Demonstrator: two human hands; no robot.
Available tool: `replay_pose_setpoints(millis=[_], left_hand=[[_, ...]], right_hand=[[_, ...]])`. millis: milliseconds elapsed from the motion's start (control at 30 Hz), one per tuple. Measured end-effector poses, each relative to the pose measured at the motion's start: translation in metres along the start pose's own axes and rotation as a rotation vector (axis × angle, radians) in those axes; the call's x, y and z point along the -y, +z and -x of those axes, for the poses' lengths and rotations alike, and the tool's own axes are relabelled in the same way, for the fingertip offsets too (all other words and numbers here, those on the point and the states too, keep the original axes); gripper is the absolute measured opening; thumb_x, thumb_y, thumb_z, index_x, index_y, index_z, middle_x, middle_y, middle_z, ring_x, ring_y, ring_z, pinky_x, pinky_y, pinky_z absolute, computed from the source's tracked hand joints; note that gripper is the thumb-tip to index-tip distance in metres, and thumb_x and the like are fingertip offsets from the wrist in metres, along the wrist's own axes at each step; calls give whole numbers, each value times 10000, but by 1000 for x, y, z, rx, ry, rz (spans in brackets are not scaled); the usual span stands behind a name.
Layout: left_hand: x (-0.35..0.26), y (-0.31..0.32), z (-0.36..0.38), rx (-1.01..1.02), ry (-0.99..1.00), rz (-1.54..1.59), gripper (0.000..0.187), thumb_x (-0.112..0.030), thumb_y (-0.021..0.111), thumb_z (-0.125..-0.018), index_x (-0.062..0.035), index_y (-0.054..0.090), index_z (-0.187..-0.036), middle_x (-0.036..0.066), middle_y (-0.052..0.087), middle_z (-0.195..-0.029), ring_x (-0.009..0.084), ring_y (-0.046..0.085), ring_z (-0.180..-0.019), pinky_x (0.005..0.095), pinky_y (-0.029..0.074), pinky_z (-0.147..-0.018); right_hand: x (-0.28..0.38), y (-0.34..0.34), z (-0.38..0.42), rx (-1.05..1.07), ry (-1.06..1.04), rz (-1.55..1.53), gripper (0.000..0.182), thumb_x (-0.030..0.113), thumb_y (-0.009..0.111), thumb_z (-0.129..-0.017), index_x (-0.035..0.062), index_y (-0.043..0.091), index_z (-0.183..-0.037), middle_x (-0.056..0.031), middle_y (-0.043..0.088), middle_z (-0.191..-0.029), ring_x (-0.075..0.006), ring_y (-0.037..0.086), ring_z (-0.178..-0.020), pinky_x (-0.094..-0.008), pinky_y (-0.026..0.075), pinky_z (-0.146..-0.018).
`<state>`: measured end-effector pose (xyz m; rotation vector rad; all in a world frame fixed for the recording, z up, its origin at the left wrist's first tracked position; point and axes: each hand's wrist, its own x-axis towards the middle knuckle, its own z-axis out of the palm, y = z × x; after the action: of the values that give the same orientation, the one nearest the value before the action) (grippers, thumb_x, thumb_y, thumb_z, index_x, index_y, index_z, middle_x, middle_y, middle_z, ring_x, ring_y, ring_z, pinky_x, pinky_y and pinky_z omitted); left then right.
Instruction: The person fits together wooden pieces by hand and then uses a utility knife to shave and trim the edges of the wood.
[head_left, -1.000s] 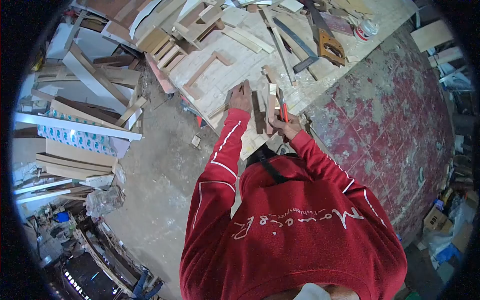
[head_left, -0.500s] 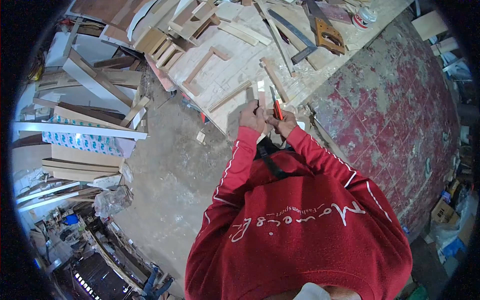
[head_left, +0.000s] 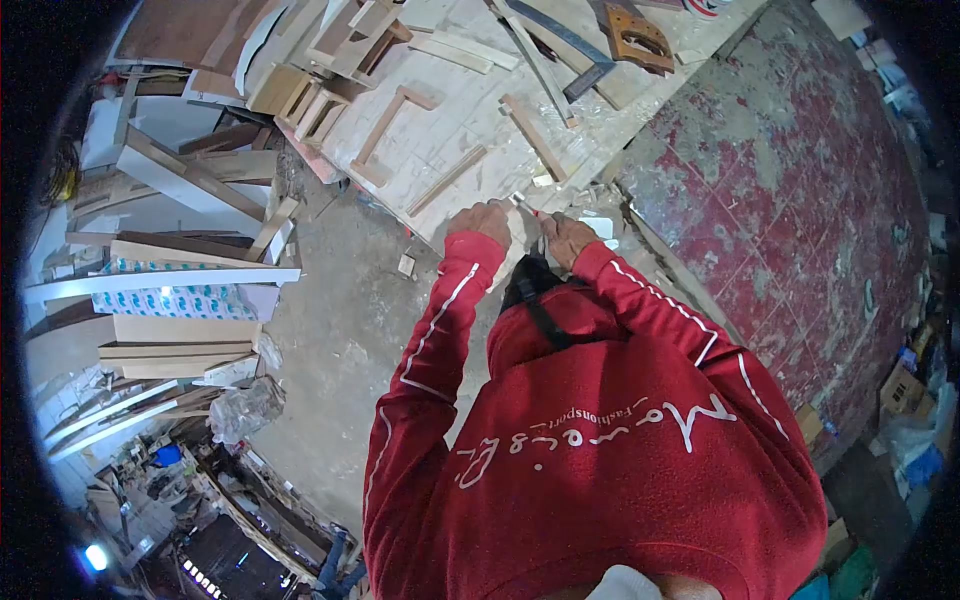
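Observation:
At the near edge of the workbench [head_left: 450, 150], my left hand [head_left: 482, 222] is closed around a piece of pale wood [head_left: 514, 240], most of it hidden by the fingers and sleeve. My right hand [head_left: 570, 240] is closed just to the right of it. A little red of a utility knife [head_left: 539, 213] shows at its fingertips, pointing toward the wood. The rest of the knife is covered. Beyond the hands, a thin wooden strip [head_left: 447, 181] and a short wooden bar [head_left: 533, 138] lie on the bench.
An L-shaped wooden piece [head_left: 385, 125], a metal square [head_left: 588, 80] and a handsaw [head_left: 640, 42] lie farther back. Small wooden frames [head_left: 318, 108] stand at the bench's left. Boards [head_left: 190, 170] are stacked on the left, beside the concrete floor [head_left: 330, 370].
My left hand has moved left and turned over the wood. My right hand has lowered the knife, which stood upright and clearly visible before. The view has shifted slightly.

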<state>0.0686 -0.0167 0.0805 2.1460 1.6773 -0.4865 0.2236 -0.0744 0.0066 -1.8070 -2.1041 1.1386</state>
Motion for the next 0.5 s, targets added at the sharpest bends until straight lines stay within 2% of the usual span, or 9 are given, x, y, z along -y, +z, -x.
replay_pose_setpoints(millis=[33, 100, 233, 300, 333, 400, 500], left_hand=[[-1, 3, -2, -13, -1, -26, 216, -162, 507, -781, -82, 627, -943, 182, 633, -889, 323, 618, -846, 402, 487, -746], [-5, -1, -1, -21, 3, -56, 221, -159, 505, -779, -87, 633, -944, 175, 636, -887, 316, 620, -853, 397, 489, -748], [-13, -18, 0, -19, 29, -73, 234, -173, 480, -792, -85, 648, -931, 156, 641, -903, 311, 621, -861, 387, 489, -755], [-14, -19, -1, 13, 31, -91, 240, -175, 472, -795, -85, 651, -927, 152, 641, -909, 310, 621, -860, 386, 489, -756], [-16, -22, 0, -7, 37, -96, 238, -179, 495, -783, -68, 643, -933, 160, 639, -897, 311, 622, -856, 390, 489, -756], [-20, -28, 0, -26, 50, -103, 243, -183, 519, -772, -52, 635, -939, 168, 637, -885, 311, 622, -851, 393, 490, -755], [-26, -33, -5, 44, 41, -149, 249, -164, 514, -765, -57, 642, -951, 174, 637, -911, 318, 619, -877, 392, 488, -772]], right_hand=[[8, -8, 0, -3, 4, -4, 372, 284, 304, -910, -10, 514, -1001, -245, 549, -979, -402, 569, -877, -465, 458, -765], [20, -20, 2, 80, 156, -130, 428, 322, 307, -914, -36, 517, -1020, -252, 578, -942, -407, 580, -863, -460, 454, -776], [4, 5, -11, 48, 134, -116, 480, 376, 296, -917, -40, 516, -1012, -270, 590, -900, -403, 588, -834, -460, 453, -773], [-14, 35, -24, 14, 141, 5, 504, 397, 268, -921, -30, 524, -1000, -283, 593, -838, -406, 595, -809, -452, 470, -720], [-1, 19, -18, 13, 149, 0, 504, 397, 268, -921, -30, 524, -1000, -283, 593, -838, -406, 595, -809, -452, 470, -720], [24, -12, -8, 34, 294, -89, 494, 394, 283, -920, -26, 525, -1016, -271, 601, -772, -411, 603, -756, -455, 475, -701], [23, -9, -16, -25, 283, -71, 485, 389, 288, -922, -26, 516, -1026, -261, 604, -729, -420, 604, -719, -463, 478, -677]])
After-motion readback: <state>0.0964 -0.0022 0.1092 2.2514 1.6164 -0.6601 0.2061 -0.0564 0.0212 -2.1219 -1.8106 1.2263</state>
